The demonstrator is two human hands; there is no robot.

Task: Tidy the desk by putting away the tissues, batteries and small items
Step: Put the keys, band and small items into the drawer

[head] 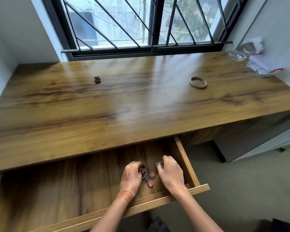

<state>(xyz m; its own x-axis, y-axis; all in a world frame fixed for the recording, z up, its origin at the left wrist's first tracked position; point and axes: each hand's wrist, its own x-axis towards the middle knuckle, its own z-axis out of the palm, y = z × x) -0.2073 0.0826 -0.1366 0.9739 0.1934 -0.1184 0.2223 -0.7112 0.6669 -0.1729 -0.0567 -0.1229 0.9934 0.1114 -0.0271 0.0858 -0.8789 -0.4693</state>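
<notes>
the open drawer (185, 158) under the desk (141, 106) holds a keychain (149, 179) with pink charms, lying near its right end, and a small grey block (158, 164) just beyond it. both hands reach down into that corner, wrists crossing the drawer's front rail. the left hand (131, 176) sits knuckles up with its fingers curled in against the keychain's metal end; whether they grip it i cannot tell. the right hand (171, 173) bends forward at the wrist, fingers curled narrowly round the grey block. up on the desk lie a small dark trinket (97, 79) to the left, a pale bangle (198, 82) to the right, and in the far right corner a glass dish (237, 55) beside a white packet (261, 64).
</notes>
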